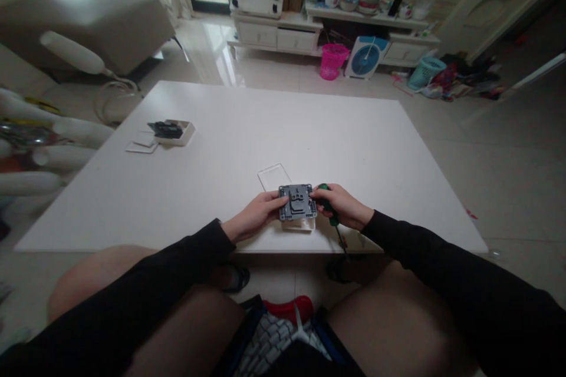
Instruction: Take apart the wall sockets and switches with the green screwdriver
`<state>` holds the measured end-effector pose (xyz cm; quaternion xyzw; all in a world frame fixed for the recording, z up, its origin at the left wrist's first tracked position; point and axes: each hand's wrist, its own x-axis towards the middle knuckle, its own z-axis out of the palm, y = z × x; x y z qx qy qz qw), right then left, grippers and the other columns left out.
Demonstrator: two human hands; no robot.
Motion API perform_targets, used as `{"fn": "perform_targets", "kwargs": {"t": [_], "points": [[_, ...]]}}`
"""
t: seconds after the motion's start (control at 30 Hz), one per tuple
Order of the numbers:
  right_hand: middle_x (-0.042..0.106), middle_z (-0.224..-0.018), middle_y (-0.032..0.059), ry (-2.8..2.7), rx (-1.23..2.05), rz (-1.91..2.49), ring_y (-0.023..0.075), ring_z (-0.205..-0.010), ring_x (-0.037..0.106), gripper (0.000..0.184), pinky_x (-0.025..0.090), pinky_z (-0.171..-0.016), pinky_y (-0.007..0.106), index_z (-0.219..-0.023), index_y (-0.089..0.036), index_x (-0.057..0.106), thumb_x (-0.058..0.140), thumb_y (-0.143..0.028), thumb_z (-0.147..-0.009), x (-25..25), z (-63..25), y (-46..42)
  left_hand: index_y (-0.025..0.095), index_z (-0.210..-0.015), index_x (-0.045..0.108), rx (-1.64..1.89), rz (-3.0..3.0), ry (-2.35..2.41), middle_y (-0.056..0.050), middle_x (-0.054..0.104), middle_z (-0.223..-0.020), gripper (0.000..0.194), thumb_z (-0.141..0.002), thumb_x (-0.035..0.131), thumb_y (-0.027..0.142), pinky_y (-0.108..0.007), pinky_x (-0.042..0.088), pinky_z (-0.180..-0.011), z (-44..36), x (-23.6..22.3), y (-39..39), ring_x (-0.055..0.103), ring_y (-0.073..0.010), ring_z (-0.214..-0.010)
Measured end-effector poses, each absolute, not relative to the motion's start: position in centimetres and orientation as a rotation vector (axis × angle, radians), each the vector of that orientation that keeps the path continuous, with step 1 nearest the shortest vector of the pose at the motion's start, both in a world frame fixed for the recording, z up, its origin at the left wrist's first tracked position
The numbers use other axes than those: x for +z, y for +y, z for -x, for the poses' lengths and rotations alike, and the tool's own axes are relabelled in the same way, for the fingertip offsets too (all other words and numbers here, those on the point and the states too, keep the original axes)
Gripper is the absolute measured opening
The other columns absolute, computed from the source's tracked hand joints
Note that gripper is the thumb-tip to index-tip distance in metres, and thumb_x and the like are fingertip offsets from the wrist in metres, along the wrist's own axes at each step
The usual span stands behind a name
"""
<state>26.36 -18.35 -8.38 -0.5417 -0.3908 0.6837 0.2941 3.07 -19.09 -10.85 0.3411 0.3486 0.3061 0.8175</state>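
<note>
Near the table's front edge, a square dark grey wall socket module (297, 202) is held up in both hands, its face with raised parts turned toward me. My left hand (259, 213) pinches its left side, the thumb lying on the face. My right hand (342, 203) grips its right edge with the fingertips. Tucked in that same hand is a screwdriver (333, 220) with a green handle, its shaft pointing down past the table edge. Partly hidden under the module is a white box (305, 225). Behind my left fingers lies a thin white frame (275, 175).
On the white table (247, 123), a white box (187, 132) with dark parts stands at the far left, beside thin white frames (141, 146). Small items (343, 241) lie near the screwdriver tip. A pink basket (332, 60) and a blue fan (366, 58) stand on the floor beyond.
</note>
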Motion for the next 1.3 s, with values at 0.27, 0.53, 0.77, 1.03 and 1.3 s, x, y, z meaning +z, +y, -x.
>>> {"fn": "perform_targets", "kwargs": {"t": [0.27,0.53,0.77,1.03,1.3], "points": [[0.052,-0.053,-0.004,-0.909,1.795,1.377,0.0067,-0.044,0.041,0.023,0.022,-0.036,0.017,-0.069,-0.019,0.058,0.077,-0.03,-0.068,-7.9,-26.5,-18.2,0.008,-0.102,0.076,0.707,-0.676,0.744,-0.015,0.077,-0.104,0.023,-0.092,0.071,0.028,-0.033,0.054,-0.084,-2.6,-10.7,-18.6,0.069,-0.0194,-0.089],[0.049,-0.05,-0.0057,-0.87,1.812,1.338,0.0064,-0.045,0.039,0.025,0.022,-0.037,0.017,-0.069,-0.019,0.058,0.079,-0.032,-0.066,-7.2,-26.4,-18.2,0.012,-0.095,0.074,0.701,-0.741,0.706,-0.008,0.073,-0.092,0.02,-0.085,0.082,0.027,-0.029,0.048,-0.082,-2.4,-10.8,-18.5,0.064,-0.0148,-0.082],[0.05,-0.051,-0.0061,-0.856,1.843,1.293,0.0065,-0.045,0.038,0.027,0.02,-0.037,0.018,-0.071,-0.019,0.059,0.082,-0.032,-0.064,-7.1,-26.5,-18.2,0.012,-0.095,0.074,0.722,-0.823,0.724,-0.006,0.071,-0.089,0.023,-0.083,0.084,0.028,-0.031,0.047,-0.084,-2.1,-11.1,-17.9,0.062,-0.0144,-0.08],[0.05,-0.05,-0.0062,-0.887,1.777,1.273,0.0067,-0.044,0.039,0.029,0.019,-0.038,0.018,-0.074,-0.019,0.059,0.084,-0.032,-0.065,-6.9,-26.4,-18.2,0.01,-0.095,0.075,0.726,-0.807,0.735,-0.007,0.071,-0.09,0.018,-0.087,0.079,0.026,-0.029,0.046,-0.082,-2.2,-10.9,-17.8,0.06,-0.0132,-0.079],[0.052,-0.051,-0.0057,-0.895,1.814,1.247,0.0058,-0.042,0.037,0.03,0.019,-0.037,0.019,-0.073,-0.019,0.059,0.084,-0.034,-0.067,-7.1,-26.2,-18.4,0.012,-0.096,0.076,0.808,-0.747,0.755,-0.006,0.072,-0.091,0.015,-0.087,0.08,0.022,-0.03,0.048,-0.086,-2.3,-10.8,-17.8,0.063,-0.014,-0.082]]}}
